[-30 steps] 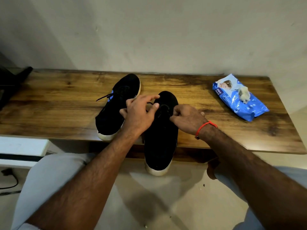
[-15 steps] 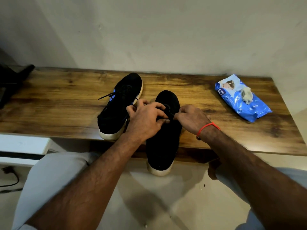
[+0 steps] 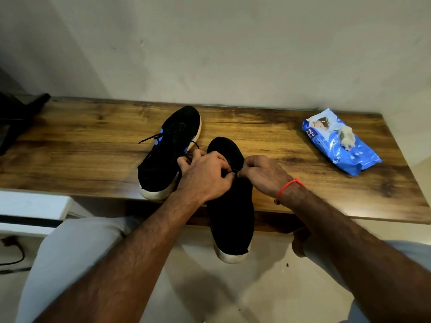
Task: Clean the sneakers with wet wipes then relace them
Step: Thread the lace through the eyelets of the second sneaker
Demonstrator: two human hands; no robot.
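hands pinching thin black lace [image 3: 233, 170] over matte black sneaker [image 3: 231, 213], left hand [image 3: 205, 176], right hand [image 3: 263, 172], grainy wooden table [image 3: 81, 150]

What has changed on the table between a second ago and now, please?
The left hand closed in to meet the right hand over the near sneaker; both now pinch its lace. The far sneaker and wipes pack stayed put.

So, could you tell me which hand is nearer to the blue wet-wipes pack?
Right. The right hand lies between the blue wet-wipes pack and the left hand, which is farther.
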